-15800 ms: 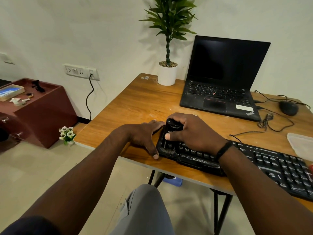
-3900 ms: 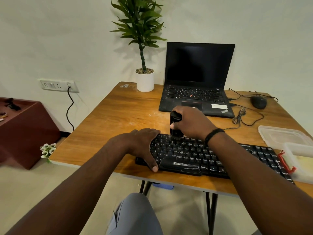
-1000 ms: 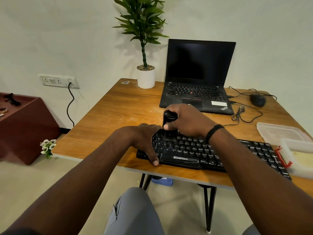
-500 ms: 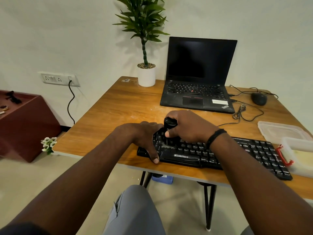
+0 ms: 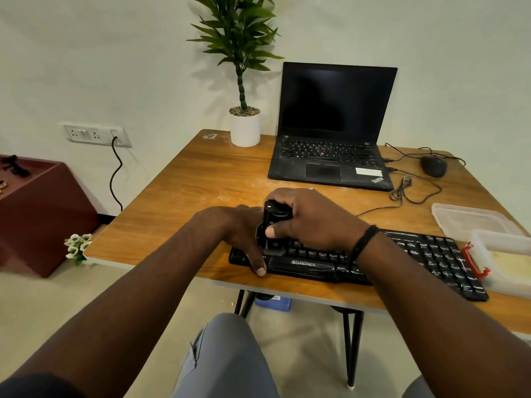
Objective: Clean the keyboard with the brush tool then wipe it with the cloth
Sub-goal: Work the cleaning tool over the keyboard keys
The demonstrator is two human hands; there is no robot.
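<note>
Keyboard (image 5: pixel 402 254) lies at the table's (image 5: pixel 186 196) near edge: light, prone to sliding, so my left hand (image 5: pixel 244 234) presses its end flat, while my right hand (image 5: pixel 310 219) grips the brush (image 5: pixel 273 216).

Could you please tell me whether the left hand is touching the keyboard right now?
Touching. The head view shows the left hand resting on the left end of the keyboard, its thumb lying over the front edge.

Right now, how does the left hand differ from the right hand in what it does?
The right hand grips the black brush tool, its fingers curled round it; the left hand holds nothing and rests on the keyboard at its left end. The right wrist wears a dark band; the left is bare. Both work at the keyboard's left part.
</note>
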